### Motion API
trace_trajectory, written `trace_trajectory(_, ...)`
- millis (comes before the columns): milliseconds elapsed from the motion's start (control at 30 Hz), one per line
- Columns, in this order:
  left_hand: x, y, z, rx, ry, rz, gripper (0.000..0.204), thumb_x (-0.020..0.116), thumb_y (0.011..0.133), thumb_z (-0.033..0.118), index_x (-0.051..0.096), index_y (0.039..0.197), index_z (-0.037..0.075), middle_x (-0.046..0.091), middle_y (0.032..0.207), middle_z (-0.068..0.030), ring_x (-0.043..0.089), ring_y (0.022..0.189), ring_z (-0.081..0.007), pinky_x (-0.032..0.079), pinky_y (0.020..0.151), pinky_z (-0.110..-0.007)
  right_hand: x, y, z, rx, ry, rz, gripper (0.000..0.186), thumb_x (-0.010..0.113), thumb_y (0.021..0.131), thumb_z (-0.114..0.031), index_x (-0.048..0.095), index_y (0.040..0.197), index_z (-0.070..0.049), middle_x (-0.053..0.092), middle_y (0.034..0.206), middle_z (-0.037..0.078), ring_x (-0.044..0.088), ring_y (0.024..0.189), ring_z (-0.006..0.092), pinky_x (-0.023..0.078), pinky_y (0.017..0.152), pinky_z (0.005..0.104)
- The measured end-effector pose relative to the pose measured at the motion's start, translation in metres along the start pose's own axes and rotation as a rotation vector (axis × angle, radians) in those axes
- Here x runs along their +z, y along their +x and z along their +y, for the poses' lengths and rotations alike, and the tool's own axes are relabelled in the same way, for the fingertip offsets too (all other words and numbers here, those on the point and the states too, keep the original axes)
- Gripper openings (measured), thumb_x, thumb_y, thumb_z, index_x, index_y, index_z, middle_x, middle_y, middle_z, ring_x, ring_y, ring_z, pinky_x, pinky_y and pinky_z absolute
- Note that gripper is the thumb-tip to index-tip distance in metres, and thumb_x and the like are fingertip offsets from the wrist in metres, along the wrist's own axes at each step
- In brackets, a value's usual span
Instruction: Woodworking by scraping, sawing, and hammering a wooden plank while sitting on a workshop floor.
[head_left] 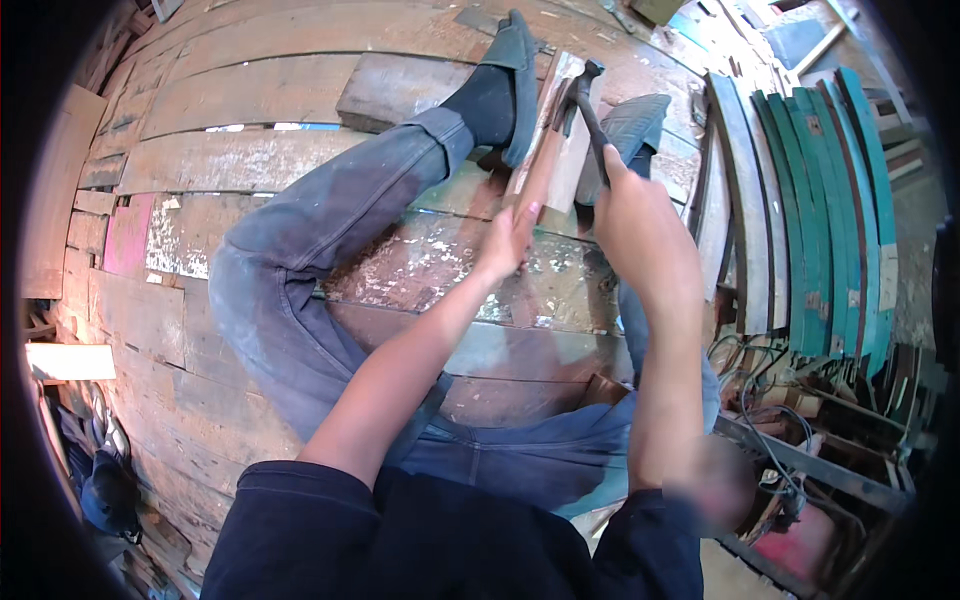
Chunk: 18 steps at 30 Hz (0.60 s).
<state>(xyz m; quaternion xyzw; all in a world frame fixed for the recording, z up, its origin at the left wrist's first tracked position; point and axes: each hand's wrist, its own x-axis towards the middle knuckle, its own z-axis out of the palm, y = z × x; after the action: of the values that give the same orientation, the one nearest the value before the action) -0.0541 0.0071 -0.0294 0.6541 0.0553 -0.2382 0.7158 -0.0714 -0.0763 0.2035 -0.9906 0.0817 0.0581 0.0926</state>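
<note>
— Right hand?
— Closed tight round the dark handle of a claw hammer, grip fully wrapped, thumb lying up along the shaft. Hammer head up at the far end, claw touching the top of a narrow wooden strip.

— And the left hand?
— Pinching the near end of that same strip, fingers shut on its edge, forearm stretched out from the lower part of the view.

— Where exactly is the strip?
— Lying lengthwise away from the body, between the two feet, resting on the plank floor. Far end just beside a dark shoe on the left leg; a second shoe close on its right side. Hard to tell whether a nail sits under the claw: too small and shaded.

— Surroundings?
— Worn, paint-flecked boards underneath, one loose grey block near the left shoe. Blue trousers bent at the knee across the planks. To the right, a stack of curved slats, green and grey, standing on edge side by side. Below those, tangled cables and a metal frame. At the left rim, a pale wooden piece.
</note>
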Motion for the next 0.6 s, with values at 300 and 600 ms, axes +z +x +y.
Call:
trace_trajectory(300,-0.007,0.007,0.003,-0.001,-0.082,-0.03,0.046,0.047,0.095,0.048,0.049,0.089,0.003,0.046,0.06,-0.0033,0.045,0.04,-0.012,0.041,0.036,-0.029,0.051,0.008,0.016,0.065,-0.125,-0.064,0.073,0.052,0.079,-0.006,0.03,0.144,-0.032,0.065,0.099,0.024,0.065,0.089,0.0401,0.052,0.075,0.0497)
trace_trajectory(600,0.004,-0.005,-0.004,-0.028,-0.093,-0.065,0.044,0.047,0.095,0.047,0.048,0.09,0.004,0.047,0.059,-0.0032,0.045,0.037,-0.0124,0.04,0.033,-0.029,0.138,-0.024,0.047,-0.011,0.73,0.476,0.069,0.058,0.076,0.002,0.036,0.141,-0.002,0.066,0.092,0.022,0.061,0.063,0.0185,0.05,0.06,0.0316)
